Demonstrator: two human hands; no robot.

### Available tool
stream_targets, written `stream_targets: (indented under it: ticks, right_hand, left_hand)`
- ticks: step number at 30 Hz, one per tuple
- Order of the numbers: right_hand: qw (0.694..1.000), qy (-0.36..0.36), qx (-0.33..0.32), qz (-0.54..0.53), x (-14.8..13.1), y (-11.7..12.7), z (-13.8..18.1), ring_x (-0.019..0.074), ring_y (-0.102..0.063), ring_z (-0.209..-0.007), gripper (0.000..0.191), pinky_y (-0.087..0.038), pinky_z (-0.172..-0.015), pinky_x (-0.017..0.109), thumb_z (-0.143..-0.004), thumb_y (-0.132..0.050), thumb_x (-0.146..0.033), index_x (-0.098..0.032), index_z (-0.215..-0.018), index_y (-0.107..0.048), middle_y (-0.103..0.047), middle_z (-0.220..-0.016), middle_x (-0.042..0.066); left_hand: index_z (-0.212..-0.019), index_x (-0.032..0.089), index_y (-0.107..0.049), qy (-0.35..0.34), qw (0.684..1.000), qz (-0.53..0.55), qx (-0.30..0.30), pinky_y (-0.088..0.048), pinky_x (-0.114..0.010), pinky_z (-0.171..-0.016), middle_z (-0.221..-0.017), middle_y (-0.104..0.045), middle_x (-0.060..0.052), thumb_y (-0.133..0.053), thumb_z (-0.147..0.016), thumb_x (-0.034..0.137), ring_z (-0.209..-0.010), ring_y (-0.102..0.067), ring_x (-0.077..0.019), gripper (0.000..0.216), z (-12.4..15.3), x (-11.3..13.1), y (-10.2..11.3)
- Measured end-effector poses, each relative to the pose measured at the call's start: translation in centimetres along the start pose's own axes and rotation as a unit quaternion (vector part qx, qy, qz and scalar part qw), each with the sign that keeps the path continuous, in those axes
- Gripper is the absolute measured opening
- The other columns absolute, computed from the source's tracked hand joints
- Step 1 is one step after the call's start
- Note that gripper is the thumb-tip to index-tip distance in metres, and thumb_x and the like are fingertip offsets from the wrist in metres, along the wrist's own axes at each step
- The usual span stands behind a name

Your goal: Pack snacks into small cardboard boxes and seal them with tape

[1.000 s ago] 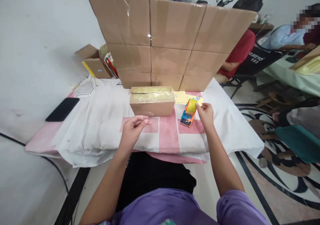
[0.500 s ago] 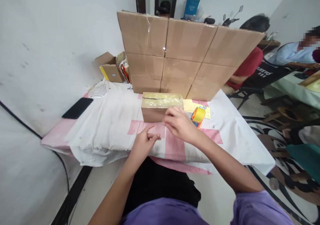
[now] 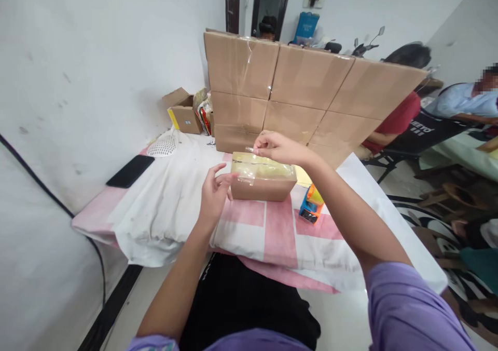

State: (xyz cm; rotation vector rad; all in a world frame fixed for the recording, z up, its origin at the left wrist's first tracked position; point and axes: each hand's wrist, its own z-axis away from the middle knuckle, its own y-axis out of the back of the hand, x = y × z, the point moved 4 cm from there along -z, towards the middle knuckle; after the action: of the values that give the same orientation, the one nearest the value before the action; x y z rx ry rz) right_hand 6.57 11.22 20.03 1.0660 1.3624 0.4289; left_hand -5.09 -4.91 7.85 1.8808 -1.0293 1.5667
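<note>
A small cardboard box (image 3: 264,190) with taped top flaps lies on the cloth-covered table. My right hand (image 3: 274,147) is above its back edge, fingertips pinched on a strip of clear tape (image 3: 247,174). That strip runs across the top toward the front face. At the box's left front corner is my left hand (image 3: 213,187), fingers apart, one fingertip at the tape's edge. To the right of the box sits a blue and orange tape dispenser (image 3: 310,211) with a yellow roll, partly hidden by my right forearm.
Stacked cardboard boxes (image 3: 299,76) form a wall behind the small box. A black phone (image 3: 130,171), a white perforated item (image 3: 162,146) and an open carton (image 3: 189,120) line the left side. A person in red (image 3: 404,115) sits beyond the table.
My right hand has moved up and back from the box's front to above its top, with the tape. My left hand has risen to the box's left corner. The view has shifted slightly.
</note>
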Motion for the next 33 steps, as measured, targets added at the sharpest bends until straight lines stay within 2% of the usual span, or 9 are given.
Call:
stream_targets:
  ticks: [2,5,7,11,16,20,22,27,33]
  right_hand:
    - [0.999,-0.015,-0.03,0.017,1.4,-0.8,-2.3,0.0136,-0.052,-0.074,0.012,-0.04,-0.067,0.026,-0.09,-0.059,-0.024,-0.016,-0.082,-0.065,-0.06,-0.09,0.003]
    - [0.994,-0.048,-0.081,0.049,3.5,-2.4,-4.9,0.0133,-0.049,-0.069,0.011,-0.037,-0.063,0.026,-0.087,-0.055,-0.017,-0.016,-0.079,-0.063,-0.061,-0.079,0.001]
    - [0.99,-0.069,-0.108,0.057,4.7,-3.4,-5.9,0.0136,-0.05,-0.067,0.01,-0.036,-0.062,0.026,-0.086,-0.055,-0.016,-0.017,-0.079,-0.062,-0.062,-0.077,0.001]
    - [0.989,-0.072,-0.108,0.075,5.9,-5.0,-6.8,0.0143,-0.051,-0.068,0.013,-0.036,-0.062,0.026,-0.089,-0.054,-0.02,-0.017,-0.079,-0.062,-0.063,-0.077,0.001]
    - [0.991,-0.047,-0.062,0.11,6.1,-5.7,-6.8,0.0147,-0.053,-0.075,0.019,-0.039,-0.068,0.025,-0.089,-0.051,-0.017,-0.016,-0.073,-0.061,-0.062,-0.086,0.005]
    - [0.991,-0.047,-0.05,0.113,6.2,-6.0,-6.8,0.0175,-0.057,-0.088,0.017,-0.043,-0.078,0.026,-0.089,-0.052,-0.016,-0.015,-0.076,-0.063,-0.063,-0.093,0.008]
    - [0.991,-0.043,-0.042,0.116,6.2,-6.1,-6.7,0.0188,-0.057,-0.094,0.016,-0.043,-0.082,0.026,-0.088,-0.052,-0.015,-0.015,-0.076,-0.064,-0.062,-0.092,0.008]
    - [0.993,-0.033,-0.009,0.111,6.7,-6.5,-6.4,0.0179,-0.058,-0.095,0.014,-0.044,-0.082,0.024,-0.088,-0.054,-0.017,-0.016,-0.076,-0.063,-0.059,-0.09,0.006]
    - [0.988,-0.05,-0.008,0.144,6.5,-7.0,-6.1,0.0186,-0.061,-0.09,0.017,-0.047,-0.083,0.026,-0.091,-0.055,-0.024,-0.014,-0.082,-0.064,-0.062,-0.099,0.01]
  left_hand:
    - [-0.126,0.02,-0.053,0.019,1.0,-0.001,-0.011,-0.041,-0.022,-0.047,-0.084,-0.076,-0.003,-0.071,-0.082,0.045,-0.045,-0.051,-0.0081,0.053,-1.6,-0.2,-0.8]
    - [-0.126,0.019,-0.057,0.025,0.999,-0.043,0.005,-0.048,-0.023,-0.062,-0.07,-0.074,0.0,-0.07,-0.083,0.036,-0.064,-0.066,-0.0142,0.048,-2.6,-0.8,-1.5]
    - [-0.129,0.018,-0.059,0.027,0.996,-0.079,0.013,-0.05,-0.026,-0.072,-0.07,-0.075,-0.001,-0.067,-0.086,0.035,-0.076,-0.07,-0.0175,0.047,-2.6,-1.0,-1.7]
    - [-0.137,0.021,-0.062,0.017,0.985,-0.169,0.02,-0.051,-0.031,-0.078,-0.075,-0.078,-0.002,-0.06,-0.09,0.036,-0.078,-0.07,-0.0194,0.05,-2.6,-0.6,-1.9]
    - [-0.125,0.025,-0.073,0.009,0.962,-0.272,0.017,-0.049,-0.031,-0.071,-0.076,-0.077,-0.002,-0.055,-0.087,0.023,-0.07,-0.067,-0.02,0.042,-3.5,0.1,-2.3]
    - [-0.111,0.029,-0.079,0.02,0.929,-0.369,0.02,-0.048,-0.032,-0.071,-0.097,-0.08,-0.006,-0.052,-0.088,0.022,-0.085,-0.07,-0.0257,0.036,-4.0,0.4,-2.4]
    - [-0.109,0.031,-0.08,0.03,0.913,-0.407,0.021,-0.047,-0.032,-0.069,-0.1,-0.079,-0.007,-0.051,-0.089,0.023,-0.087,-0.071,-0.028,0.036,-3.9,0.4,-2.2]
    - [-0.108,0.034,-0.079,0.029,0.888,-0.457,0.037,-0.04,-0.031,-0.062,-0.088,-0.078,-0.007,-0.051,-0.09,0.028,-0.077,-0.068,-0.0277,0.034,-3.2,0.1,-1.9]
    - [-0.105,0.032,-0.078,-0.014,0.881,-0.469,0.06,-0.029,-0.029,-0.057,-0.074,-0.073,-0.005,-0.05,-0.092,0.032,-0.065,-0.062,-0.0232,0.031,-2.1,-0.6,-1.6]
